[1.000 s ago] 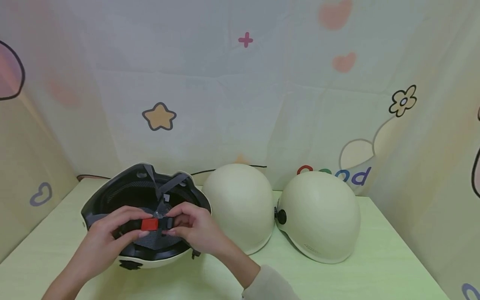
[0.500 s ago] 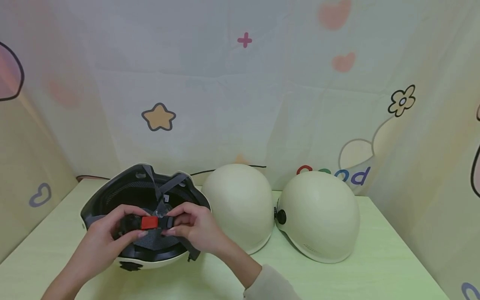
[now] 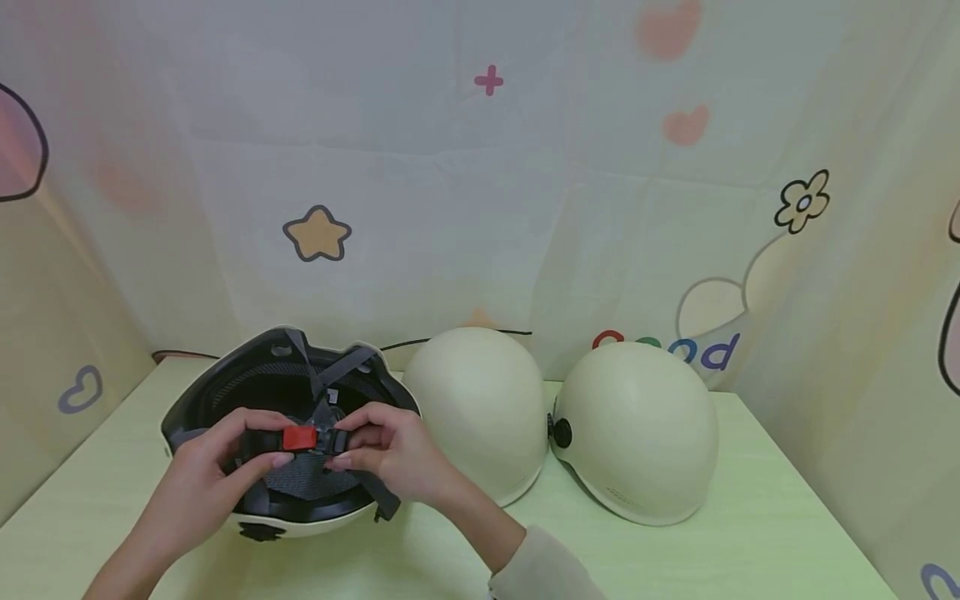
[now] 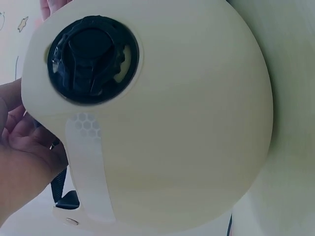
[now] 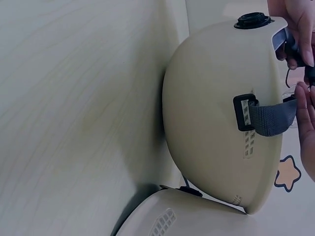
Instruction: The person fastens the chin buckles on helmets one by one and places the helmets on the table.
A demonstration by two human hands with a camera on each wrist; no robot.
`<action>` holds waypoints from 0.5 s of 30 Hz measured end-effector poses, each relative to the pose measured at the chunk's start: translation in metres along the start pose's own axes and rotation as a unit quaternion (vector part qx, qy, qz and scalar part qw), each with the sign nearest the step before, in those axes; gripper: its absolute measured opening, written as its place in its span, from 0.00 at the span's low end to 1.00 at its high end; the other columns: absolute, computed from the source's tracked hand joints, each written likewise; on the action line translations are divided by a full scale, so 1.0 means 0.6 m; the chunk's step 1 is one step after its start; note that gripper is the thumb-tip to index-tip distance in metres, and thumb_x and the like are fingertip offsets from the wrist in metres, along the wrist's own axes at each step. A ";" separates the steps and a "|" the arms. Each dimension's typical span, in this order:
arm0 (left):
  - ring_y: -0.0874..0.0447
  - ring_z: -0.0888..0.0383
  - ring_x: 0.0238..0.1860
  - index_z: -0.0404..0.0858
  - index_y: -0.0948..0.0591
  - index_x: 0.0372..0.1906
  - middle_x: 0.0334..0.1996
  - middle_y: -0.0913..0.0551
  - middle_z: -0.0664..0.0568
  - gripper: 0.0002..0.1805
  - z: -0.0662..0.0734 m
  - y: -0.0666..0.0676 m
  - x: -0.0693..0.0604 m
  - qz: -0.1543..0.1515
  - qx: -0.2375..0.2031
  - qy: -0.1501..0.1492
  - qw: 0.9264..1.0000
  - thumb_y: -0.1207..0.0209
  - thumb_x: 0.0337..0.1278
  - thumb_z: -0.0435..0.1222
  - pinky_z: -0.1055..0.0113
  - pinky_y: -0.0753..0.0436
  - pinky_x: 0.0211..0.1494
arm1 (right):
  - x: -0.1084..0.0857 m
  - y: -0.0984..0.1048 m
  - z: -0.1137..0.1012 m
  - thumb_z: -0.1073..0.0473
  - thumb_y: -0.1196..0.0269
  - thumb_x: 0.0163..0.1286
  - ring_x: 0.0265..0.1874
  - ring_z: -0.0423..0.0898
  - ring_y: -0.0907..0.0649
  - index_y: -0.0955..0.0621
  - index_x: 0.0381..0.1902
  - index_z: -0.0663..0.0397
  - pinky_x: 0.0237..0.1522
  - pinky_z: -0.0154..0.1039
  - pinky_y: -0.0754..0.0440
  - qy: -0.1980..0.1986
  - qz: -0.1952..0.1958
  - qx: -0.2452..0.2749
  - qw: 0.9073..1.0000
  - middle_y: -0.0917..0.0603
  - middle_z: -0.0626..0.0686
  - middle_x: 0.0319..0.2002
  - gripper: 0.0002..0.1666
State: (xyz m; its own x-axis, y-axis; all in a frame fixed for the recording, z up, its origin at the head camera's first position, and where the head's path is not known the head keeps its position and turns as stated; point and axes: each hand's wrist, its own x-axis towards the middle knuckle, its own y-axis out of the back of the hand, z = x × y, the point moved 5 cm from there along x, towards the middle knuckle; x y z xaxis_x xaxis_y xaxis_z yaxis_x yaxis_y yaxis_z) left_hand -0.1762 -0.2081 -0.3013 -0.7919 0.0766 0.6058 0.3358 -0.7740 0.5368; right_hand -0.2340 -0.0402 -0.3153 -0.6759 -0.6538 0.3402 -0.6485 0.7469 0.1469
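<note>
A cream helmet (image 3: pixel 315 527) lies on the left of the table with its black padded hollow facing me. My left hand (image 3: pixel 197 479) pinches the chin-strap buckle (image 3: pixel 300 437) at its red part, between thumb and fingers. The buckle's black end (image 3: pixel 339 442) is held by the thumb and fingertips of my right hand (image 3: pixel 401 454). Both parts meet over the hollow; whether they are latched I cannot tell. In the left wrist view the helmet's shell (image 4: pixel 192 108) hides most of the left hand. A grey strap (image 5: pixel 270 120) runs from the shell's side towards the right hand.
Two more cream helmets stand dome up to the right, a middle one (image 3: pixel 476 408) beside the held helmet and a right one (image 3: pixel 641 433). A printed curtain (image 3: pixel 420 208) hangs behind the table (image 3: pixel 750 533). A dark cord (image 3: pixel 408 343) runs along the back.
Both hands keep their hold. The red part of the buckle has risen slightly and tilted a little. More of the loose strap shows below my right hand. The other helmets have not moved.
</note>
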 end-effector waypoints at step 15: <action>0.27 0.74 0.40 0.41 0.21 0.43 0.42 0.20 0.50 0.17 -0.004 -0.002 0.000 0.005 -0.002 0.016 1.000 0.34 0.44 0.26 0.79 0.26 0.34 | 0.001 0.001 -0.002 0.79 0.41 0.57 0.30 0.45 0.16 0.25 0.44 0.73 0.40 0.35 0.20 -0.025 0.006 -0.008 1.000 0.20 0.71 0.32 0.15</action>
State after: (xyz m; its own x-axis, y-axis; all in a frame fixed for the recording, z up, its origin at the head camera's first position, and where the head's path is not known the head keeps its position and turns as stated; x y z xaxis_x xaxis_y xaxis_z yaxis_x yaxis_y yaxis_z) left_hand -0.1782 -0.2088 -0.3034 -0.8039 0.0486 0.5928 0.3427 -0.7767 0.5284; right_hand -0.2344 -0.0398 -0.3142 -0.7006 -0.6495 0.2955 -0.6347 0.7565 0.1578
